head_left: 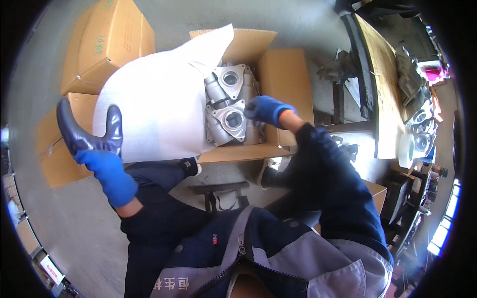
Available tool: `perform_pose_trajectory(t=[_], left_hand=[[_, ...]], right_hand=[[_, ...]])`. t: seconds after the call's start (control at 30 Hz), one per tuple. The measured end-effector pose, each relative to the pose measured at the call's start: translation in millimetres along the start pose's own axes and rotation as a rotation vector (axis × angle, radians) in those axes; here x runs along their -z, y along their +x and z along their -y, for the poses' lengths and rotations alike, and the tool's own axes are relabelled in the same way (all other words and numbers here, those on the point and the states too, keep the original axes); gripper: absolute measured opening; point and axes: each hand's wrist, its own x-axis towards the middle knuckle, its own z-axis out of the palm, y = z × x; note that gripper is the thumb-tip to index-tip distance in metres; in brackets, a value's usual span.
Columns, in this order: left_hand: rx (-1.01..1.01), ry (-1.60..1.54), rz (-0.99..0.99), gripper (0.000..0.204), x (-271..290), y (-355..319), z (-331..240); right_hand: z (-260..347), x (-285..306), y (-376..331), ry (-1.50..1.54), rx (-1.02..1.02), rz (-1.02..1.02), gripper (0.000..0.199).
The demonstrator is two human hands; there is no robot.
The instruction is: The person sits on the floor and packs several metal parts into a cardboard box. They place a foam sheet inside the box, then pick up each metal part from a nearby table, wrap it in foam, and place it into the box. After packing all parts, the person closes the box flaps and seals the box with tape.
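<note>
An open cardboard box [284,74] holds several silver metal castings [232,118] with triangular flanges and round bores. A large white sheet [154,99] covers the left part of the box and hides what lies under it. My left hand [97,141], in a blue glove with a dark coated palm, is at the sheet's left edge; its thumb and fingers are spread wide apart. On the right side of the castings, my right hand [268,110], also blue-gloved, has its fingers curled at the edge of a flanged casting. Its fingertips are partly hidden.
Taped cardboard boxes [107,44] stand on the floor to the far left. At right is a wooden-topped bench [382,99] bearing more castings and a white roll [406,150]. Between my legs a small dark stool [221,188] is partly visible.
</note>
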Motion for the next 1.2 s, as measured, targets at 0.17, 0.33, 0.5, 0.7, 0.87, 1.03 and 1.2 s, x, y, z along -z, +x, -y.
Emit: perform_pose_trajectory(t=[0.17,0.33,0.5,0.7,0.87,1.03,1.2], left_hand=[[0.401,-0.025,0.77,0.083,-37,-37,85],[0.942,-1.241,0.803,0.049,-7,-11,9],[0.485,-1.471,1.171,0.032,-43,-20,-174],[-0.503,-0.825,1.483,0.027,-111,-78,-334],[-0.73,-1.514,1.273,0.031,-132,-71,-329],[-0.186,-1.032,1.168,0.049,-236,-50,-184],[-0.846,-0.223,0.935,0.095,-304,-122,-168]], right_hand=[[15,35,-112,-0.061,0.005,-0.232,0.03],[40,0,-178,-0.305,0.292,-0.342,0.026],[96,-98,-189,-0.154,1.054,-0.254,0.022],[74,-137,-85,-0.455,0.867,-0.097,0.026],[-57,-50,-36,-0.436,0.066,-0.153,0.058],[-106,-50,-69,-0.855,0.134,-0.208,0.073],[-90,-55,-71,-1.027,0.192,-0.159,0.066]])
